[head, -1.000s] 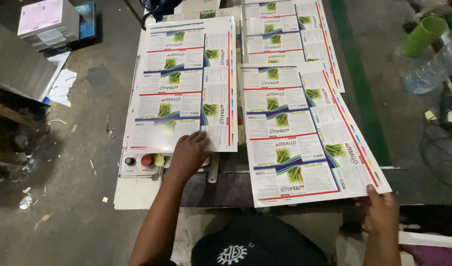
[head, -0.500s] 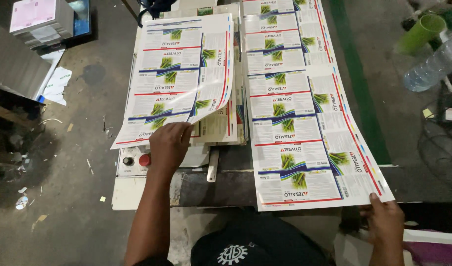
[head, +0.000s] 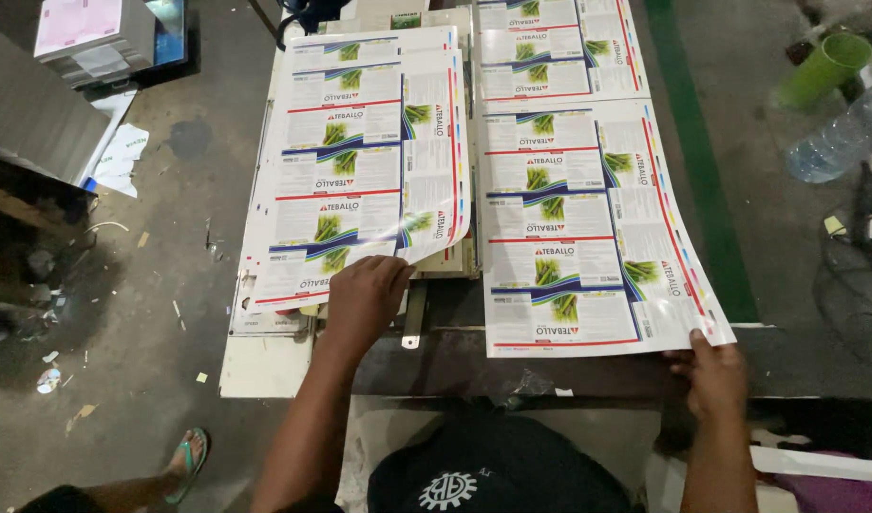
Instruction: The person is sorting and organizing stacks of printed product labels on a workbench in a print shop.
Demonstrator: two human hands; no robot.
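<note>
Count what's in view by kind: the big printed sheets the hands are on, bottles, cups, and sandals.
Printed sheets under the hands: 2 (left sheet, right sheet)
Clear plastic bottle: 1
Green cup: 1
Green sandal: 1
Total: 5

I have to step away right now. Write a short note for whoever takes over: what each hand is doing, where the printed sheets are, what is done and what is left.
Left hand: gripping the near edge of the top printed sheet on the left stack, lifted and curling up off the pile.
Right hand: pinching the near right corner of the right sheet, which lies flat on the table and overhangs its near edge.
More printed sheets lie beyond, at the far end.
Done: both sheets are gripped; the left one is partly raised.
Left: neither sheet has come away from its place.
</note>
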